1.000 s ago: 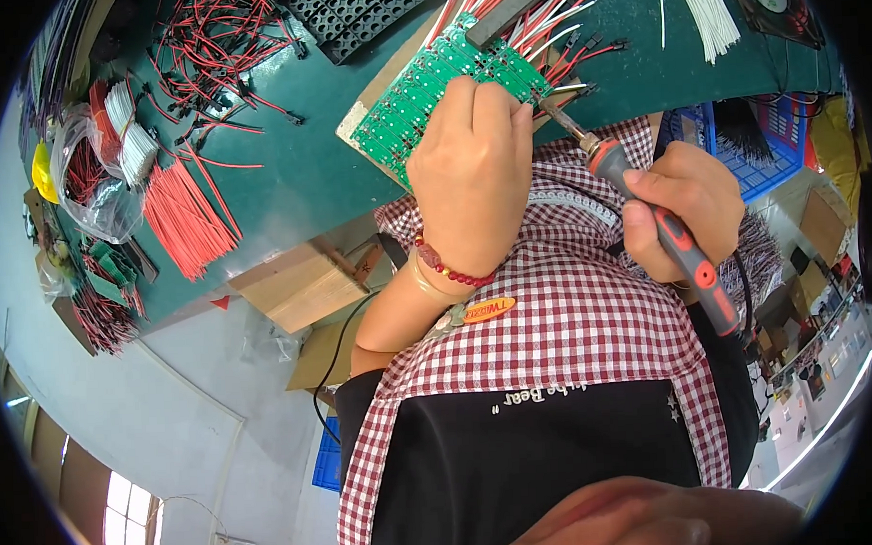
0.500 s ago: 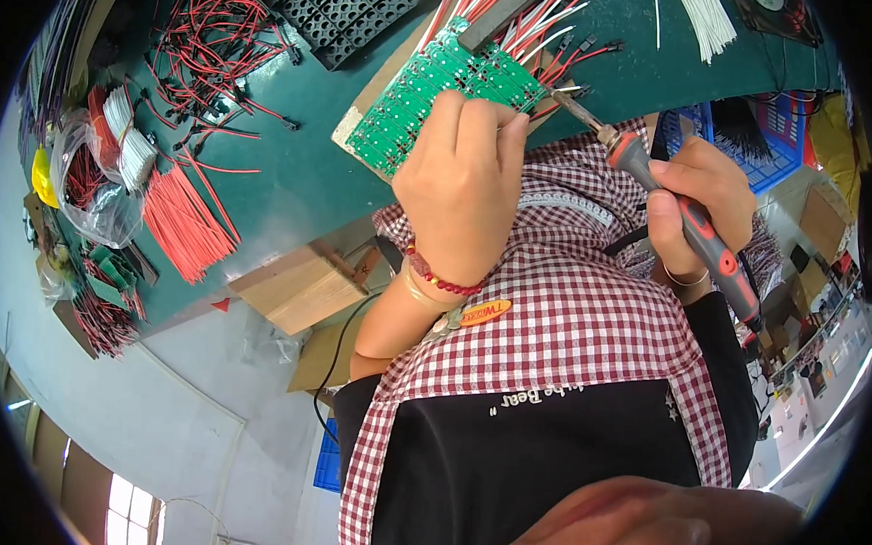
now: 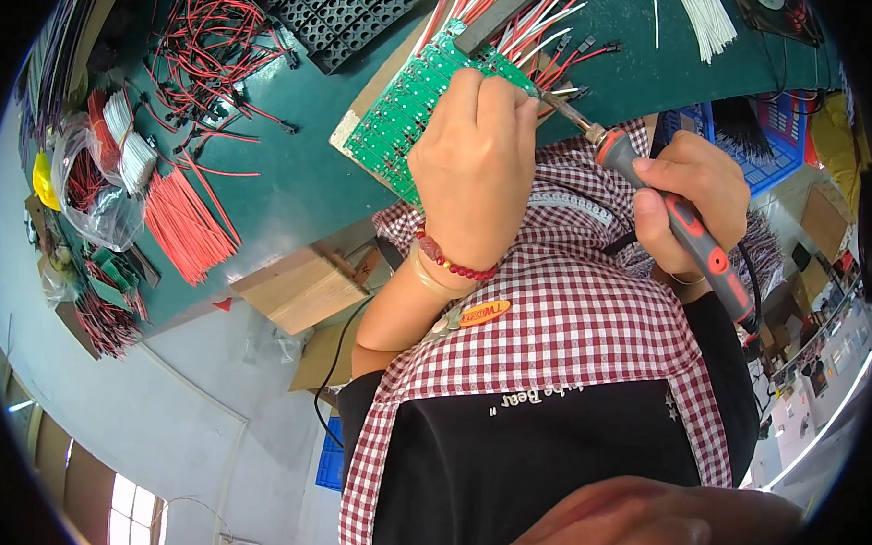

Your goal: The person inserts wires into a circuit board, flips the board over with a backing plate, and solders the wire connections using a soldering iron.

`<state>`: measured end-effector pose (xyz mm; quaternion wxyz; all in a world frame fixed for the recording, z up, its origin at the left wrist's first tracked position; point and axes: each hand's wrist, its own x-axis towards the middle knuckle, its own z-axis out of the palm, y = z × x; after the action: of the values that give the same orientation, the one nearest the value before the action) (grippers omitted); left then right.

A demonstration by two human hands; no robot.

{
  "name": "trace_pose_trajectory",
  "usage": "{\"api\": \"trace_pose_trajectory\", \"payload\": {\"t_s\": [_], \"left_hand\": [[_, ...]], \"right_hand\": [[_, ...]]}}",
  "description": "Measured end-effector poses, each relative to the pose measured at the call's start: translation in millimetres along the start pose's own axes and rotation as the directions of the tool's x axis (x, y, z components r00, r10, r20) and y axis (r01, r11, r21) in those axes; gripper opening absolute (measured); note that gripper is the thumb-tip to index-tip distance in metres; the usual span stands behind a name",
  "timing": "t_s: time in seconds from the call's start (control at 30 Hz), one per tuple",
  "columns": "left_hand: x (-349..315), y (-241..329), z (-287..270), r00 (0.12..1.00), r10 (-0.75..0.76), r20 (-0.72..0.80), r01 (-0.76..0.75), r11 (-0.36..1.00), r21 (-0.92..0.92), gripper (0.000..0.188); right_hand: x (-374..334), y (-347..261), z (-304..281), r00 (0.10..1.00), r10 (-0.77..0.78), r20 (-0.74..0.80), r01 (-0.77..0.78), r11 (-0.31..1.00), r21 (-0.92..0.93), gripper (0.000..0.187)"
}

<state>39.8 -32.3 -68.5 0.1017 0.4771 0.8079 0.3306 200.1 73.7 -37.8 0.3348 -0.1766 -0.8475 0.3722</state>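
A green circuit board panel (image 3: pixel 392 120) lies on a flat brown backing near the table's front edge. Over its right part is my left hand (image 3: pixel 476 170), fingers bent and pressed together; the fingertips and whatever they pinch are hidden behind the hand. My right hand (image 3: pixel 697 191) grips a grey and red soldering iron (image 3: pixel 626 158) by its handle. The iron's tip points up and left, at the board's right edge close to my left fingers; whether it touches cannot be made out. Red and white wires (image 3: pixel 543 38) run out from the board's far side, under a dark bar (image 3: pixel 499 18).
Tangled red and black wires with connectors (image 3: pixel 217 49), a black perforated tray (image 3: pixel 350 21) and bundled red wires (image 3: pixel 187 224) lie left and behind. White wires (image 3: pixel 704 18) lie at the far right. A blue crate (image 3: pixel 777 150) stands below the table's right edge.
My left hand has shifted slightly right and away from me over the board. The soldering iron has moved a little left with my right hand.
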Motion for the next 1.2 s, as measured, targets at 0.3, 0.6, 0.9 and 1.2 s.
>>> {"api": "trace_pose_trajectory", "payload": {"t_s": [0.3,0.6,0.9,1.2], "left_hand": [[-7,-2,-15,0.994,-0.004,-0.107,-0.002,0.998,-0.059,0.012],[-16,-3,-21,0.998,-0.06,-0.012,0.059,0.991,-0.117,0.013],[-21,-14,-45,0.984,-0.177,0.036,0.18,0.968,-0.173,0.01],[-36,-16,-44,0.984,-0.179,0.025,0.181,0.977,-0.115,0.015]], "right_hand": [[9,-1,-8,0.993,-0.112,-0.022,0.112,0.994,0.007,0.022],[0,4,-4,0.998,-0.056,-0.038,0.057,0.998,0.026,0.019],[-4,4,-6,0.997,-0.061,-0.049,0.067,0.988,0.138,0.02],[-2,5,-2,0.996,-0.086,0.027,0.082,0.988,0.135,0.02]]}}
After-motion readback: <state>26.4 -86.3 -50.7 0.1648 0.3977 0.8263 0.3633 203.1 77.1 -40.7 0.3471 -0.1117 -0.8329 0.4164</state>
